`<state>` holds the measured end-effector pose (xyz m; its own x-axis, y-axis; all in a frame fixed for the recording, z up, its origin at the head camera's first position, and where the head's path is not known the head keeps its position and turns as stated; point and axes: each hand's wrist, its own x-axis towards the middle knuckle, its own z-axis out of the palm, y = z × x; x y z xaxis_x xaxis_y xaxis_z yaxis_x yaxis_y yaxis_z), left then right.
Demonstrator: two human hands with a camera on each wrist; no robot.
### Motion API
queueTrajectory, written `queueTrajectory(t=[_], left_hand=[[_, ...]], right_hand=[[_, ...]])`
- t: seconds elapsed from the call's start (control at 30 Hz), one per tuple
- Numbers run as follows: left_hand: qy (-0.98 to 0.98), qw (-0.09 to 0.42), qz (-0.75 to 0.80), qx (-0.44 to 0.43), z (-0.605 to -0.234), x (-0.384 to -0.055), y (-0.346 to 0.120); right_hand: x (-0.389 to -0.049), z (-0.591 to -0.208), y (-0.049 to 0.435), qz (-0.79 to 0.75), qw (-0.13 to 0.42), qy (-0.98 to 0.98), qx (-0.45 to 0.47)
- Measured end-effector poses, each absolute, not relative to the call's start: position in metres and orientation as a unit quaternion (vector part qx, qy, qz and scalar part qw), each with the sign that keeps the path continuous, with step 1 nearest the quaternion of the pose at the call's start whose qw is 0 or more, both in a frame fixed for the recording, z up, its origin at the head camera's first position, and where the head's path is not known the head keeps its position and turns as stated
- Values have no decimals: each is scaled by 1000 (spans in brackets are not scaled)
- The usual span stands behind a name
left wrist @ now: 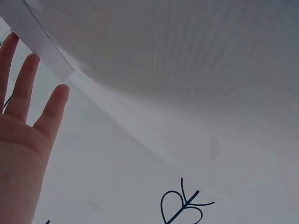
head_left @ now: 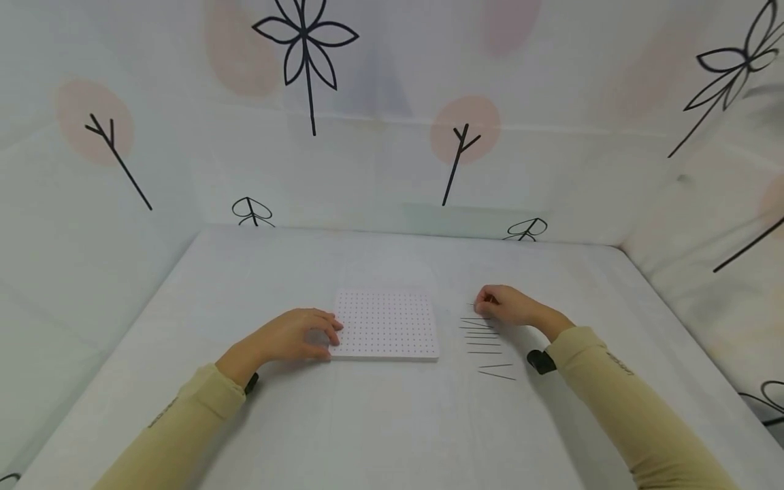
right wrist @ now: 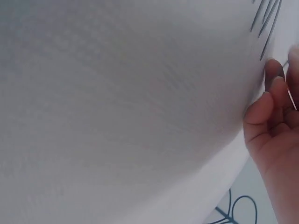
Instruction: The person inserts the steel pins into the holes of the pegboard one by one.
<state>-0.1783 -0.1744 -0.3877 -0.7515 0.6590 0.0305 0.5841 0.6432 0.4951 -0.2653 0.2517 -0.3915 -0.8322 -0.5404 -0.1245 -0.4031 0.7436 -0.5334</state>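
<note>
One big white backdrop [head_left: 380, 173] w/ blk leaf & twig prints, beyond both hands. White table [head_left: 380, 422] beneath both. Tan sleeves [head_left: 618, 395] on both arms. White board [head_left: 386, 327] w/ rows of tiny dark dots, flat betw. the hands, its L edge right at the L fingertips. Hands well apart: L hand [head_left: 297, 337] loosely spread, fingers touching the board's edge, not wrapped round it; R hand [head_left: 511, 306] past the board's R side, thumb & fingers bent tog., pinching a thin rod [head_left: 470, 303] whose end pokes out L of the fingertips. Dark wristband [head_left: 542, 361] just behind R hand. Several loose dark rods [head_left: 484, 352] on near side of R hand, approx. parallel, nearest one slanted.
</note>
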Motion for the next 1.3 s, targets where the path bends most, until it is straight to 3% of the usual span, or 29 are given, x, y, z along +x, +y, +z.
queueTrajectory(t=[0.3,0.6,0.83,1.3], left_hand=[[904,75,236,348,-388,-178,-175],[904,80,238,345,-388,-177,-174],[905,75,231,349,-386,-177,-173],[901,74,239,353,-386,-178,-172]], right_hand=[[-261,-388,254,-290,78,925,-232],[-257,-384,250,-337,89,909,-228],[-252,-383,240,-338,62,910,-232],[-251,-382,223,-390,86,881,-253]])
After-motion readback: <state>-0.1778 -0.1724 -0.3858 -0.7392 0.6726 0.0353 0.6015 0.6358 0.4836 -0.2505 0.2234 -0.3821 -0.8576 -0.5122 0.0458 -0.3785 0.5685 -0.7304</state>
